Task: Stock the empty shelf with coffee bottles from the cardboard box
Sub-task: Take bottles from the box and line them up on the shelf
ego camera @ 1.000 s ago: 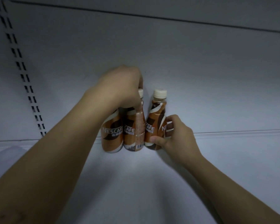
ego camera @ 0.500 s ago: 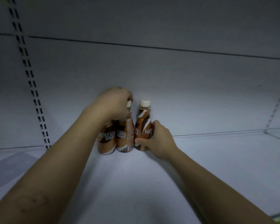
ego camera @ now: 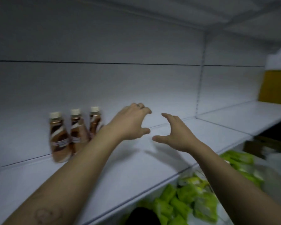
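While left hand, right hand hover half-open, empty | white shelf: three coffee bottles | green packets below

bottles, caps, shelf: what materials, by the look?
Coffee bottles: probably plastic under a glossy brown-and-white printed sleeve; the blur leaves glass possible. Caps: cream, matte, likely plastic. Shelf: smooth white surface with a thin straight front edge, looks like painted sheet metal.

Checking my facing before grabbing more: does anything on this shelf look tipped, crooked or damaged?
Nothing stands out. The three coffee bottles stand upright, caps on, side by side at the back of the shelf. The left hand and right hand hold nothing. Blur hides any dents.
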The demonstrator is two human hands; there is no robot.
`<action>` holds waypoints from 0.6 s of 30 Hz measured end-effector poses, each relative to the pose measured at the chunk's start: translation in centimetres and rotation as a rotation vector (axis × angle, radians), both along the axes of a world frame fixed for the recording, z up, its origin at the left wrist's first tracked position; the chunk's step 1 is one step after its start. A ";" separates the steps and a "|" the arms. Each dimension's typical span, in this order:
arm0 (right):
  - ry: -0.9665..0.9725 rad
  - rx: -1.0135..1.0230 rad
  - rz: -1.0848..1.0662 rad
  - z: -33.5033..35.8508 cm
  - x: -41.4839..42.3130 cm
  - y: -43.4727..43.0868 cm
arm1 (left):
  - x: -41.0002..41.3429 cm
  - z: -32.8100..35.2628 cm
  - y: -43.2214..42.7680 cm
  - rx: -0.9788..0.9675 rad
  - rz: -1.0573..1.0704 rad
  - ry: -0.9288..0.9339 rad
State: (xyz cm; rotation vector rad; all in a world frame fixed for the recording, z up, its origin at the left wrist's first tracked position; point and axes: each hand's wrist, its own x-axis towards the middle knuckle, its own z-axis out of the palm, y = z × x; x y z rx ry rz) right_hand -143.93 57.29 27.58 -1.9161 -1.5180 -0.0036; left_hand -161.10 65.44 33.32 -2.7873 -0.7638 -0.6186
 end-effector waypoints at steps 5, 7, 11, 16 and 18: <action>-0.001 -0.098 -0.351 -2.8 8.9 -11.7 | 12.6 -3.7 -7.0 -0.096 -0.318 0.109; 0.025 -0.136 -0.484 -4.7 11.6 -16.7 | 17.0 -5.8 -10.4 -0.143 -0.424 0.155; 0.107 -0.217 -0.714 -9.6 14.8 -25.5 | 24.2 -11.2 -16.8 -0.258 -0.591 0.235; 0.268 -0.399 -0.980 -16.9 16.7 -34.3 | 30.8 -18.8 -24.5 -0.412 -0.751 0.394; 0.361 -0.484 -1.062 -19.7 16.7 -37.2 | 32.6 -22.0 -27.2 -0.472 -0.798 0.472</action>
